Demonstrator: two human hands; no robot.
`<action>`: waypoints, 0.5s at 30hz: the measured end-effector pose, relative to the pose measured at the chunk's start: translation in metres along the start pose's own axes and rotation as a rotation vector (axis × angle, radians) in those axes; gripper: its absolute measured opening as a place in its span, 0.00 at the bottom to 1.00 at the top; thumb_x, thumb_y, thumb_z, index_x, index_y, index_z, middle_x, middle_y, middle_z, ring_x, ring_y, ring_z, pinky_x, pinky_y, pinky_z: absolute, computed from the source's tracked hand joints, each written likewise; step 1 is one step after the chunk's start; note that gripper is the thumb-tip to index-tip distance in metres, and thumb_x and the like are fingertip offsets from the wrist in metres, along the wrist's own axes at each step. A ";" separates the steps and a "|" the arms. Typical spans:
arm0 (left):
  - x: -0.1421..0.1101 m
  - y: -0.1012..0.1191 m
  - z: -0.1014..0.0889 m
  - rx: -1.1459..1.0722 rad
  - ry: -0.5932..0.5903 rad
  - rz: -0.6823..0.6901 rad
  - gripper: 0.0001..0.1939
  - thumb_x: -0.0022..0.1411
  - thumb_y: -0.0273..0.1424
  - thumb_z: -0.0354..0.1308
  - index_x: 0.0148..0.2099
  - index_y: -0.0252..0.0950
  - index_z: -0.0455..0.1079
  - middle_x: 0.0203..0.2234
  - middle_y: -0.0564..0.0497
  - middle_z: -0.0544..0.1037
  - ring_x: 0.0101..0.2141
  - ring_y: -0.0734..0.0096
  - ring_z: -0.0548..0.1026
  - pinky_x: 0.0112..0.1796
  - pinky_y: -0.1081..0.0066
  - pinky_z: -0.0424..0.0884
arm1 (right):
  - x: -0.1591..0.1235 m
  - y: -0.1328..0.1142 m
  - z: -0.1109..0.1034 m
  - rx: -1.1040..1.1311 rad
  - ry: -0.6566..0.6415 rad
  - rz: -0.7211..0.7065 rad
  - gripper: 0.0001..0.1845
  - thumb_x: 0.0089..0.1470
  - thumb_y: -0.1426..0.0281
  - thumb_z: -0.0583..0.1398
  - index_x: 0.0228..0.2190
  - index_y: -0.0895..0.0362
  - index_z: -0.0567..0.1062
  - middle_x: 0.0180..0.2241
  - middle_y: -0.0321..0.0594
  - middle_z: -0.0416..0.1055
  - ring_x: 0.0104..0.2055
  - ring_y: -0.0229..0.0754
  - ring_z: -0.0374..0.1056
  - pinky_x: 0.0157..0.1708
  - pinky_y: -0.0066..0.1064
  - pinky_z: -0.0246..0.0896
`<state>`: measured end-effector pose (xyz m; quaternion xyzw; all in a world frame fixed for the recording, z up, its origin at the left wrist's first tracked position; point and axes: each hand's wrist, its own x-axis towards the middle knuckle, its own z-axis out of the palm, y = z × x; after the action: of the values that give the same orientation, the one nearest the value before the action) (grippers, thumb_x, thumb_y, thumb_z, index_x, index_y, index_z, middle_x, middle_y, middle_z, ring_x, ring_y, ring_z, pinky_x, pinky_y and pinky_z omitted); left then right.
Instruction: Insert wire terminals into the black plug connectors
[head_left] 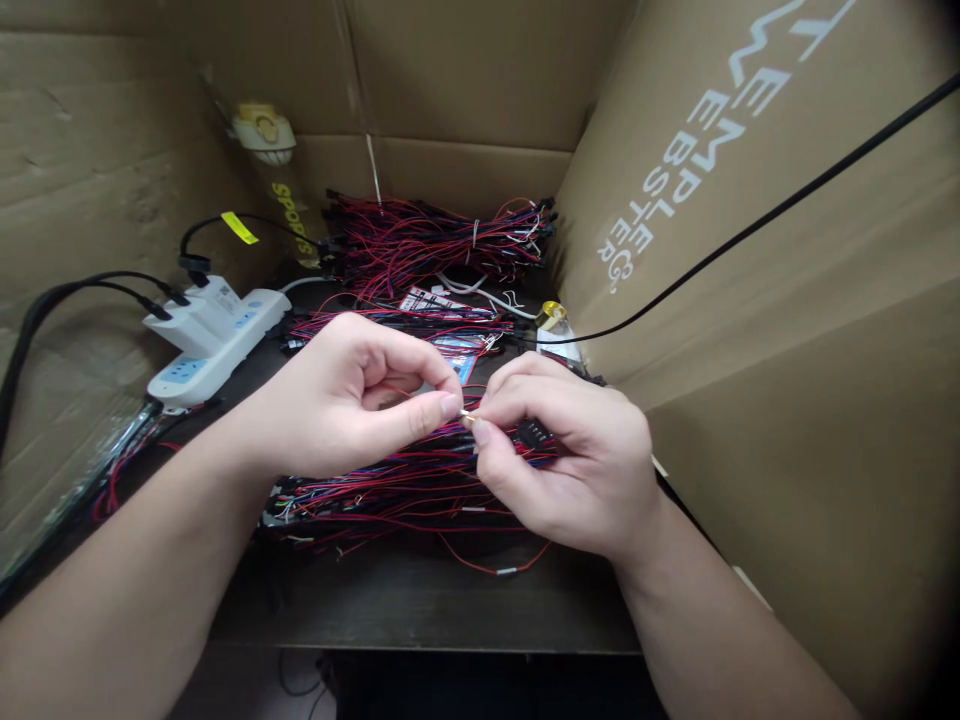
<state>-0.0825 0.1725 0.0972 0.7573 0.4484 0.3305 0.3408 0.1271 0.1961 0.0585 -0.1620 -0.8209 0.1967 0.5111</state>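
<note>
My left hand (375, 400) pinches a thin red wire (396, 389) between thumb and forefinger. Right at its fingertips is a tiny white bit, too small to name. Opposite it, my right hand (562, 440) is closed, thumb against forefinger, on a small gold-coloured piece (469, 421). The fingertips of both hands almost meet over a spread bundle of red, black and purple wires (420, 480). A black multi-slot connector (534, 433) shows just behind the right thumb, and I cannot tell whether it hangs from the hand or lies on the wires.
A white power strip (225, 350) with plugged-in adapters stands at left. Behind lies a large tied wire bundle (450, 235). A roll of yellow tape (553, 312) sits at right. Cardboard walls (750, 300) enclose the dark table (420, 610); a black cable (750, 232) crosses the right side.
</note>
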 end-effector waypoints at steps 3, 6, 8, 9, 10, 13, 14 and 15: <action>0.000 0.000 0.000 -0.021 -0.006 -0.006 0.10 0.63 0.35 0.63 0.32 0.35 0.78 0.19 0.53 0.70 0.19 0.77 0.64 0.19 0.77 0.59 | 0.001 0.001 0.001 0.010 0.015 0.010 0.06 0.53 0.80 0.63 0.27 0.60 0.75 0.26 0.40 0.74 0.31 0.38 0.69 0.36 0.32 0.71; 0.001 0.000 -0.001 -0.035 -0.011 -0.013 0.10 0.63 0.35 0.63 0.31 0.35 0.78 0.20 0.53 0.71 0.19 0.77 0.64 0.19 0.77 0.59 | 0.001 0.000 0.000 0.021 0.014 0.024 0.06 0.53 0.80 0.63 0.27 0.60 0.75 0.26 0.39 0.74 0.31 0.38 0.69 0.35 0.32 0.70; 0.001 0.000 0.000 -0.042 -0.013 -0.024 0.10 0.62 0.35 0.64 0.31 0.35 0.78 0.19 0.53 0.70 0.19 0.77 0.64 0.19 0.77 0.59 | 0.000 -0.001 0.000 0.021 0.011 0.030 0.06 0.53 0.80 0.63 0.27 0.60 0.75 0.27 0.40 0.74 0.31 0.38 0.69 0.35 0.32 0.70; 0.002 0.000 0.000 -0.047 -0.013 -0.028 0.10 0.62 0.35 0.64 0.31 0.35 0.78 0.19 0.53 0.70 0.19 0.78 0.64 0.19 0.77 0.59 | 0.000 -0.001 0.000 0.022 0.008 0.029 0.06 0.53 0.80 0.63 0.27 0.60 0.76 0.27 0.40 0.74 0.31 0.38 0.69 0.34 0.32 0.70; 0.002 0.000 0.000 -0.052 -0.013 -0.029 0.09 0.62 0.34 0.64 0.31 0.35 0.78 0.19 0.53 0.70 0.20 0.78 0.64 0.20 0.77 0.59 | 0.000 -0.001 0.000 0.025 0.008 0.027 0.06 0.53 0.80 0.63 0.27 0.60 0.76 0.27 0.40 0.74 0.31 0.38 0.69 0.34 0.31 0.70; 0.002 0.001 0.000 -0.059 -0.019 -0.028 0.09 0.62 0.34 0.63 0.31 0.35 0.78 0.20 0.53 0.71 0.21 0.78 0.65 0.21 0.77 0.60 | 0.000 -0.002 0.000 0.031 0.008 0.019 0.06 0.54 0.80 0.63 0.27 0.60 0.75 0.27 0.39 0.74 0.32 0.38 0.70 0.35 0.31 0.71; 0.002 0.001 -0.001 -0.058 -0.022 -0.027 0.09 0.62 0.34 0.63 0.31 0.35 0.78 0.21 0.53 0.71 0.21 0.78 0.65 0.21 0.77 0.60 | 0.000 -0.002 0.000 0.033 0.008 0.021 0.07 0.54 0.80 0.62 0.27 0.59 0.75 0.27 0.39 0.74 0.32 0.38 0.70 0.35 0.31 0.71; 0.002 0.002 -0.001 -0.055 -0.026 -0.029 0.09 0.62 0.34 0.63 0.31 0.35 0.78 0.20 0.53 0.71 0.21 0.78 0.64 0.20 0.77 0.60 | 0.000 -0.002 -0.001 0.033 0.007 0.025 0.07 0.54 0.80 0.62 0.27 0.59 0.75 0.27 0.39 0.74 0.32 0.38 0.70 0.35 0.31 0.71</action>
<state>-0.0818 0.1735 0.0992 0.7455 0.4455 0.3278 0.3719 0.1272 0.1943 0.0602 -0.1644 -0.8135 0.2161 0.5142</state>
